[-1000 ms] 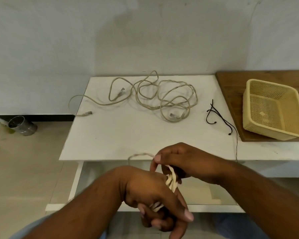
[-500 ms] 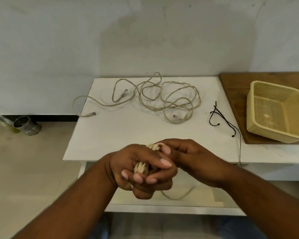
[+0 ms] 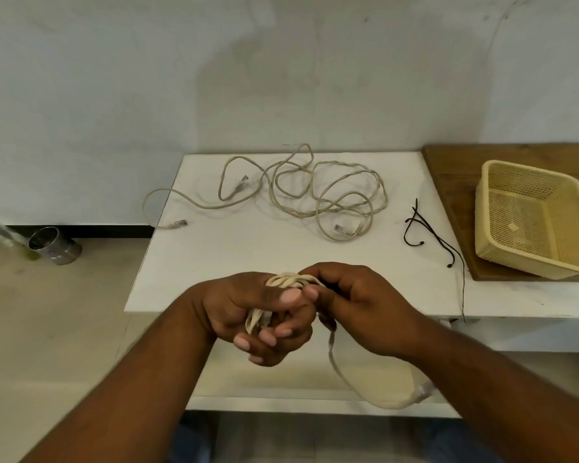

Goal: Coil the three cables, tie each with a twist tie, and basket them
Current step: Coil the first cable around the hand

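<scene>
Coiling limp, springy cable (image 3: 290,280) near the table (image 3: 214,262) edge: my left hand (image 3: 248,312) clamps the loops, right hand (image 3: 358,305) pinches the tail, best gripped mid-bundle.

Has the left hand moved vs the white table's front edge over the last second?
Yes. The left hand rose: a second ago it sat below the white table's front edge; now it overlaps that edge, its grip on the beige coiled cable.

A metal can (image 3: 55,245) lies (tipped over) on the floor (image 3: 47,329).
</scene>
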